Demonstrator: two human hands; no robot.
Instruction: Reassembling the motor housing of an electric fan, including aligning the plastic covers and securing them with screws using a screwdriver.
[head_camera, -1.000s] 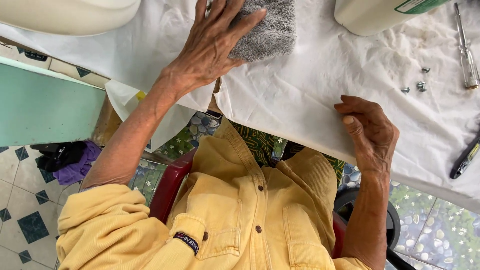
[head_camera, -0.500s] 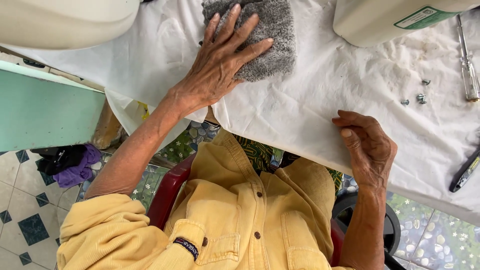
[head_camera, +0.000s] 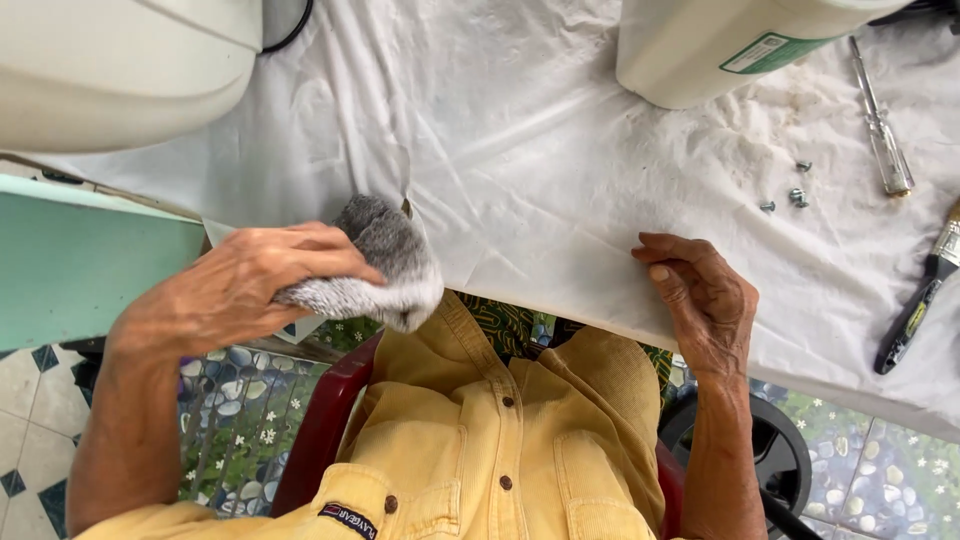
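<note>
My left hand (head_camera: 240, 290) grips a fuzzy grey cloth (head_camera: 385, 262) at the near edge of the white sheet (head_camera: 520, 150) that covers the table, just in front of my yellow shirt. My right hand (head_camera: 705, 300) rests on the sheet's near edge with the fingers curled, pinching or pressing the sheet. Both forearms are bare.
A cream-white appliance body (head_camera: 120, 70) lies at the far left and a white casing with a green label (head_camera: 720, 40) at the far right. Several small screws (head_camera: 790, 190), a clear-handled screwdriver (head_camera: 880, 120) and a paintbrush (head_camera: 925, 290) lie at right. A green surface (head_camera: 90, 255) stands at left.
My left hand has pulled the grey cloth from the middle of the sheet back to the near edge, closing around it. The right hand has stayed at the sheet's edge.
</note>
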